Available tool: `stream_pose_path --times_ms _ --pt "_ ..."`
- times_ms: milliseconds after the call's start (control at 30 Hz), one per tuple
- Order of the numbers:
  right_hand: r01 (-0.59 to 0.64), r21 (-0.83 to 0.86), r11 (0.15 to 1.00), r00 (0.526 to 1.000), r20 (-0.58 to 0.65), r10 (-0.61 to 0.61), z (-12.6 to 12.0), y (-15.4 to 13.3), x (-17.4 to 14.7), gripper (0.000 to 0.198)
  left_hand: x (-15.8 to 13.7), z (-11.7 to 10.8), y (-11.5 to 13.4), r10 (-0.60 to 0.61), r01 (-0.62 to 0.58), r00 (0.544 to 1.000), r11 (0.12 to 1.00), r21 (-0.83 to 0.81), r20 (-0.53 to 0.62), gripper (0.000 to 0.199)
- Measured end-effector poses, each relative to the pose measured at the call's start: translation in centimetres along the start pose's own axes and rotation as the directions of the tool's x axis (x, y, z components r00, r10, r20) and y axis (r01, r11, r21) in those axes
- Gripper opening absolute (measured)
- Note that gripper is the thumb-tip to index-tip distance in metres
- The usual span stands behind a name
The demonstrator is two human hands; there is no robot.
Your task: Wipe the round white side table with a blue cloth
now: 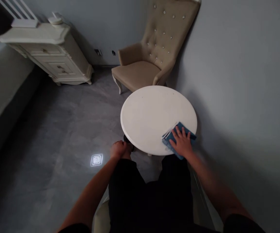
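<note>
My right hand (181, 142) lies flat with its fingers spread on a folded blue cloth (173, 146), pressing it against the tabletop. The cloth has pale edges and covers the near right rim of a round white table (152, 116), with one corner hanging past the edge. My left hand (118, 149) rests by my left knee, left of the table's near edge. Its fingers are curled in, and nothing shows in them. A few small dark specks dot the far part of the tabletop.
A beige tufted armchair (140, 72) stands behind the table. At the far left is a white bedside cabinet (55, 58) near a bed (6, 81). The grey wall (242, 81) runs close along the right. A lit square pattern (96, 160) shows on the dark floor.
</note>
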State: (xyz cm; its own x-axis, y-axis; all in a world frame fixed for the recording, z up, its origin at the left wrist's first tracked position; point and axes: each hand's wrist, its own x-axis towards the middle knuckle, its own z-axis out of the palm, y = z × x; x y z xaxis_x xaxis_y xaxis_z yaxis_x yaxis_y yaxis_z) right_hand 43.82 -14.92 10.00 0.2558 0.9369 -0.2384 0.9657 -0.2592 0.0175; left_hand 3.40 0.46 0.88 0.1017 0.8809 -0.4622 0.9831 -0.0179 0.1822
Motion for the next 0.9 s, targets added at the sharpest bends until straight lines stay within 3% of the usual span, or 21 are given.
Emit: stream_pose_path --times_ms 133,267,433,567,733,900 --pt "-0.218 0.007 0.976 0.976 -0.026 0.218 -0.8 6.9 5.7 0.081 0.3 -0.2 0.1 0.01 -0.01 1.0 1.0 -0.026 -0.011 0.053" --pt "-0.357 0.047 0.933 0.932 -0.043 0.359 -2.6 10.4 14.9 0.082 0.7 -0.6 0.3 0.032 -0.033 0.999 0.999 -0.031 -0.013 0.052" --pt "-0.421 0.093 0.902 0.901 -0.069 0.428 -4.6 8.2 26.5 0.085 1.5 -1.0 0.1 0.017 -0.017 1.0 0.999 -0.028 -0.004 0.052" --pt "-0.373 0.106 0.922 0.919 -0.091 0.383 -5.3 3.9 32.2 0.085 1.9 -1.2 -0.3 0.02 -0.02 1.0 0.999 -0.032 -0.008 0.05" --pt "-0.249 0.094 0.964 0.962 -0.094 0.258 -5.4 -1.3 32.5 0.084 1.7 -1.2 -0.5 0.024 -0.025 0.999 0.999 -0.032 -0.033 0.05" --pt "-0.085 0.052 0.995 0.993 -0.073 0.089 -4.8 -5.9 26.0 0.082 1.2 -0.7 -0.4 0.024 -0.027 0.999 0.998 -0.059 -0.044 0.05"
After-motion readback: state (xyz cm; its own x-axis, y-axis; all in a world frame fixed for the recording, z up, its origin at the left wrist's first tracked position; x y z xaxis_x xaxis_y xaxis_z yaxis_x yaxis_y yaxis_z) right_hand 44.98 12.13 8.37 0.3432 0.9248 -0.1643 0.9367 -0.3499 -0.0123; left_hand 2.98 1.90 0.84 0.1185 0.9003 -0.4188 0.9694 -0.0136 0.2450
